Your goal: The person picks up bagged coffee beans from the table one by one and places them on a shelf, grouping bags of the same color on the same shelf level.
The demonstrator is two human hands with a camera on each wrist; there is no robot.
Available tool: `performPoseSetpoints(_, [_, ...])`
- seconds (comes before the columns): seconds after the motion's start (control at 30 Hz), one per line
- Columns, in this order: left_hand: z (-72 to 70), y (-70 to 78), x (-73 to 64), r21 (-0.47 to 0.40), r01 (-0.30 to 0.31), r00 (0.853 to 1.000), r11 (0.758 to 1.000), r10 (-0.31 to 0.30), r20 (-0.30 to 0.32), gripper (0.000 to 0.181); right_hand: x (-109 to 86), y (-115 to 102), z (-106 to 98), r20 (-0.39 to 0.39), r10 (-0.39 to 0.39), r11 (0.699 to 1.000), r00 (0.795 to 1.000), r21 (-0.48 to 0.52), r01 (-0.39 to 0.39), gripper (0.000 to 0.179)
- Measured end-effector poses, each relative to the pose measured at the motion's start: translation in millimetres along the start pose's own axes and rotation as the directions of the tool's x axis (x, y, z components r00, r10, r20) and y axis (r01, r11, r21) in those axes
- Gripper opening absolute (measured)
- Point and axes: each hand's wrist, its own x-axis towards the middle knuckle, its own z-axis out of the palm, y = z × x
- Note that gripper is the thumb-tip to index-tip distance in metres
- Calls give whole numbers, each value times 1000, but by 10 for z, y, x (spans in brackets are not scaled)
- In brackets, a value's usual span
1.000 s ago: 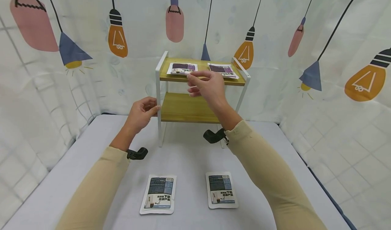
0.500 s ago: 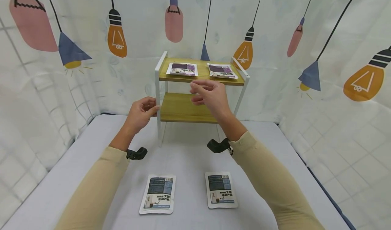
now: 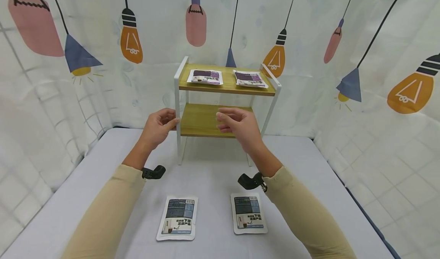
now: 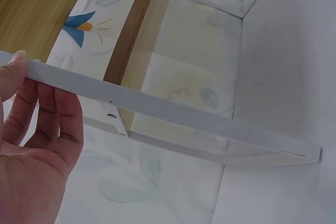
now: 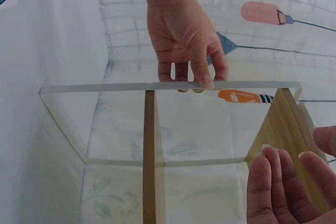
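My left hand (image 3: 157, 128) pinches the white left post (image 3: 178, 146) of a small two-tier shelf, between thumb and fingers; the left wrist view shows the thumb (image 4: 13, 74) on the near side of the bar. My right hand (image 3: 242, 129) hovers in front of the wooden lower board (image 3: 197, 117), its fingers loosely bent with nothing between them. On the upper board (image 3: 228, 72) lie two flat white pouches with purple labels, a left pouch (image 3: 205, 77) and a right pouch (image 3: 250, 79), side by side and apart.
Two more flat pouches, with dark blue labels, lie on the white tabletop (image 3: 213, 178) nearer me: a left one (image 3: 177, 219) and a right one (image 3: 249, 214). A patterned white curtain (image 3: 154, 29) stands behind the shelf and along both sides.
My right hand has come down from the upper board's front edge to the height of the lower board. The left hand keeps its hold on the post. The pouches stay where they were.
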Motion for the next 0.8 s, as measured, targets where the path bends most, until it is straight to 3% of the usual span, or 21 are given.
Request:
performPoseSetpoints(0.43, [14,-40,5,-12,-13,1000,1000,12,-17,31,-383,405,-147,-1,31,1000,1000,0,-31,32])
performPoseSetpoints(0.8, [24,-63,28,1,-8,999,1000,8,-37,29,-794,707,-352,-35,58,994,998,-94,-61,31])
